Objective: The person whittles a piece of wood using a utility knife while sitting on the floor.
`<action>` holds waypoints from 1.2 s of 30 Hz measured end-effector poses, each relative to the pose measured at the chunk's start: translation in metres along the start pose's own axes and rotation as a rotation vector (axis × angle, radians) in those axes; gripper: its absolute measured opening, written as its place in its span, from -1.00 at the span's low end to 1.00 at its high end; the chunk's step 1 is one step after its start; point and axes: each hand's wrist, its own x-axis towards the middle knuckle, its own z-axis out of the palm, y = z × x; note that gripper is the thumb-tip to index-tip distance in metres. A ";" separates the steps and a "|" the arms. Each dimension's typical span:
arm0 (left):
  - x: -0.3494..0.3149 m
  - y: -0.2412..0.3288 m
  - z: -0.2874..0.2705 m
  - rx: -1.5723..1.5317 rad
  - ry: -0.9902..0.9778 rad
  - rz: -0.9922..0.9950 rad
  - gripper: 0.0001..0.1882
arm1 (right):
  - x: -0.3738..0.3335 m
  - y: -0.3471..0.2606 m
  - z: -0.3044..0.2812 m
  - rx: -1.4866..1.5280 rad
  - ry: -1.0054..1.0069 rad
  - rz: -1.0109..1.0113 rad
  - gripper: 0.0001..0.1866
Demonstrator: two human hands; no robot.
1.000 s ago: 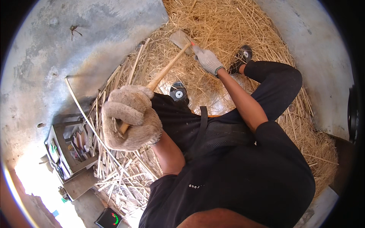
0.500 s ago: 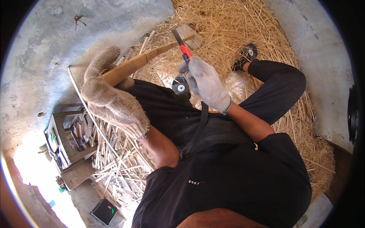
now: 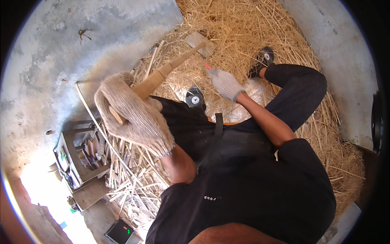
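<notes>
A wide heap of straw (image 3: 243, 36) covers the concrete floor (image 3: 53, 53), with 1 grey tool crate (image 3: 79, 156) at its edge. The gloved left hand (image 3: 132, 116) is clamped around the wooden handle of a mallet (image 3: 174, 65), whose head rests on the straw. The gloved right hand (image 3: 224, 83), fingers curled together, pinches a small red-tipped tool (image 3: 207, 66) just beside the mallet.

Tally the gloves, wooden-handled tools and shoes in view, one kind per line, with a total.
Knit gloves: 2, on the left hand and right hand
Wooden-handled tool: 1
Shoes: 2, right and left
Total: 5
</notes>
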 end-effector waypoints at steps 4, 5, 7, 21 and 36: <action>0.003 0.000 0.005 -0.255 -0.029 0.069 -0.77 | -0.022 -0.021 -0.015 0.335 0.053 0.007 -0.50; 0.003 0.002 0.004 -0.300 -0.045 0.060 -0.75 | -0.025 -0.032 -0.024 0.432 0.042 0.024 -0.50; 0.002 0.009 0.000 -0.335 -0.138 -0.020 -0.73 | -0.037 -0.054 -0.035 0.640 0.019 0.077 -0.50; 0.001 -0.026 -0.002 -0.192 0.098 0.537 -0.64 | -0.082 -0.138 -0.082 0.608 -0.057 -0.238 -0.70; 0.006 -0.087 0.009 -0.282 0.116 0.997 -0.66 | -0.038 -0.028 -0.012 -0.204 0.045 -0.316 -0.73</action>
